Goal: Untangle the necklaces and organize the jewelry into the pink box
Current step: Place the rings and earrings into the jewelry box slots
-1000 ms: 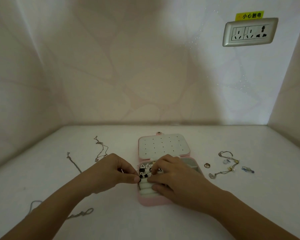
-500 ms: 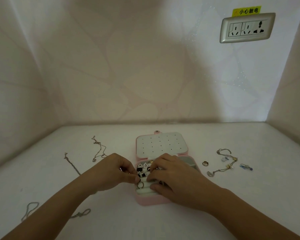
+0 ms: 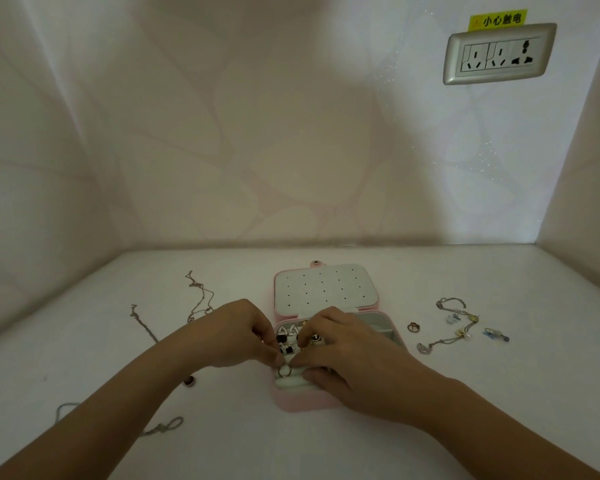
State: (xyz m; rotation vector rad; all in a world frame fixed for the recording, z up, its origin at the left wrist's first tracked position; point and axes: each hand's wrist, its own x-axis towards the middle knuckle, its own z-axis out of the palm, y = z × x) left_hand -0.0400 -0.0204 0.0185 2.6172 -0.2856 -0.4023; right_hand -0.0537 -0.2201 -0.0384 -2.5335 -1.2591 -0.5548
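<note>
Currently your left hand [image 3: 232, 336] and right hand [image 3: 347, 355] meet over the near-left part of the open pink box [image 3: 302, 403], which sits mid-table, just in front of you. The box lid [image 3: 326, 285] is folded back flat and shows a white panel dotted with small holes.

- Left hand: fingers curled, thumb and forefinger tips pinching the top of a thin ring [image 3: 284, 370]. The ring stands on the white ring rolls [image 3: 288, 382] at the box's near-left end.
- Right hand: fingers curled over the box and one fingertip touching the ring's right side. Thumb rests on the rolls. I can't tell whether this hand actually grips anything.
- Black-and-white earrings [image 3: 286, 342] sit in the compartment just behind the rolls, partly hidden by your fingers.

Outside the box, all on the table [image 3: 499, 393]:
- Left side: two thin chains, one [image 3: 198, 296] further back and one [image 3: 142, 323] beside it. A third chain [image 3: 160, 426] lies near your left forearm, with a small round piece [image 3: 189, 381] close by.
- Right side: a small ring [image 3: 413, 328], a charm chain [image 3: 454, 327] and a small blue piece [image 3: 496, 334], all apart from the box.

The wall socket [image 3: 499, 53] is up right, with a yellow label [image 3: 498, 19] above it.
</note>
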